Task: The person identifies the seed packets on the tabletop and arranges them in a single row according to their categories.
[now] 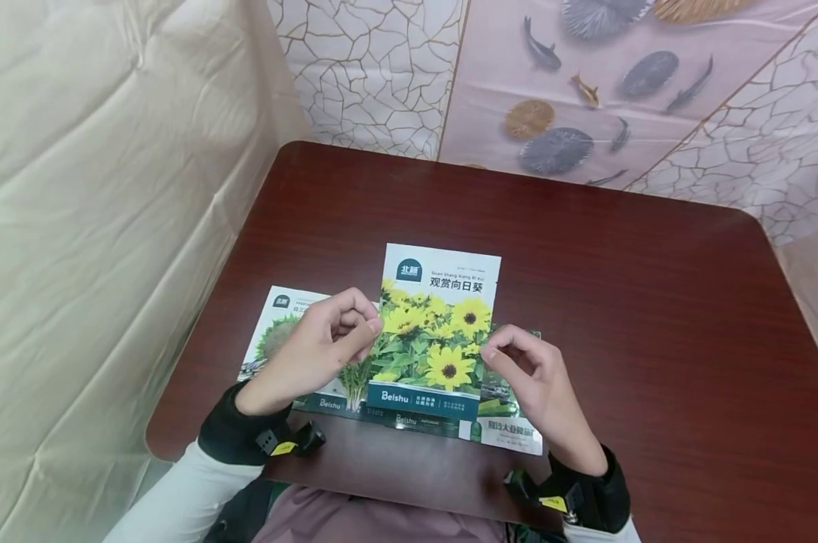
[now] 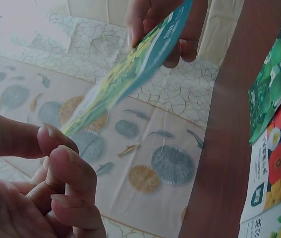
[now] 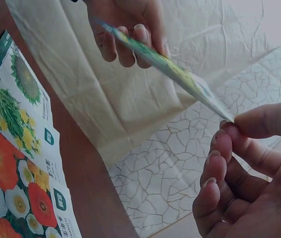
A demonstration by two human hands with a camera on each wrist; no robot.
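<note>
A seed packet [image 1: 427, 354] with yellow sunflowers on its front is held up above the table. Its left edge is pinched between the thumb and index finger of my left hand [image 1: 323, 351]. My right hand [image 1: 544, 385] pinches the right edge the same way. In both wrist views the raised packet [image 2: 140, 62] appears nearly edge-on, stretched between the two hands. Beneath it, several other packets lie overlapping in a row. One at the left [image 1: 269, 332] shows a green sunflower head; a poppy packet [image 3: 4, 158] and a green vegetable packet [image 2: 276, 74] lie among them.
The packets lie near the front edge of a dark red-brown table [image 1: 585, 279] with rounded corners. A cream cloth [image 1: 110, 226] hangs along the left side. Behind the table is a patterned sheet [image 1: 490, 121] with fish and round leaf shapes.
</note>
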